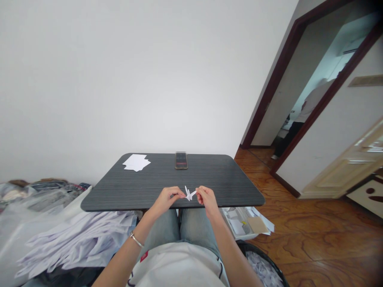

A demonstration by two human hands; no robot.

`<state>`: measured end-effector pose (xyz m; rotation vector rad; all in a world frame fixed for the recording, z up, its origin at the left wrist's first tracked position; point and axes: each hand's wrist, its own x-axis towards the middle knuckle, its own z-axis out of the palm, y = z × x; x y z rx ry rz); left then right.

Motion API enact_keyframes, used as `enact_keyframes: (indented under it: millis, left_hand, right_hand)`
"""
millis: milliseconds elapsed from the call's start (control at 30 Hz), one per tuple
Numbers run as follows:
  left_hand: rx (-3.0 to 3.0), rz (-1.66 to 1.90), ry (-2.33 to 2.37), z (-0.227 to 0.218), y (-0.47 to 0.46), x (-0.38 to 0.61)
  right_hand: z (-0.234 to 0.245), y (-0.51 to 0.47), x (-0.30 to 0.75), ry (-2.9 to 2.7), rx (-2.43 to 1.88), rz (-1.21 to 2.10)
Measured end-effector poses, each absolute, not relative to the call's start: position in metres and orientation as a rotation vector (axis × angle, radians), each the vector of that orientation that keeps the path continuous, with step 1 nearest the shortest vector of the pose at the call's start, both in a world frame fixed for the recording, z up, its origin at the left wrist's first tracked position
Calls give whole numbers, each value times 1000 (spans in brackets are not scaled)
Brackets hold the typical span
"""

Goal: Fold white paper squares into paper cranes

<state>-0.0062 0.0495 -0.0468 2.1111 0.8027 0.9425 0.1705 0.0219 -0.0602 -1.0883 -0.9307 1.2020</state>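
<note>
A small white folded-paper crane point(189, 195) is held between my two hands, just above the table's near edge. My left hand point(168, 197) pinches the crane's left side between thumb and fingertips. On the other side, my right hand point(206, 197) grips its right tip in the same pinching way. A narrow point of the paper sticks up between the hands. The dark, wood-grained table point(209, 175) lies beneath. Fine folds in the paper are too small to make out.
White paper sheets point(136, 162) lie at the table's far left, and a phone point(181, 160) at the far middle. Piled white cloth point(80, 239) is at the left. A bin of papers point(239, 223) and a black bag point(263, 267) stand lower right. Beyond the doorway is a person point(311, 103).
</note>
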Motion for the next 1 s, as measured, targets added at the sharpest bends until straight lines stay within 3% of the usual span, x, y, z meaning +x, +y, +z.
enact_keyframes:
  millis: [533,1000]
  left_hand:
    - [1957,1102,927,-55,55,-15]
    - [1601,1308,1329,-93,115,-75]
  right_hand:
    - [-68,27,184,-953,-1161,1148]
    - [-98,69,283,-986,-1334,858]
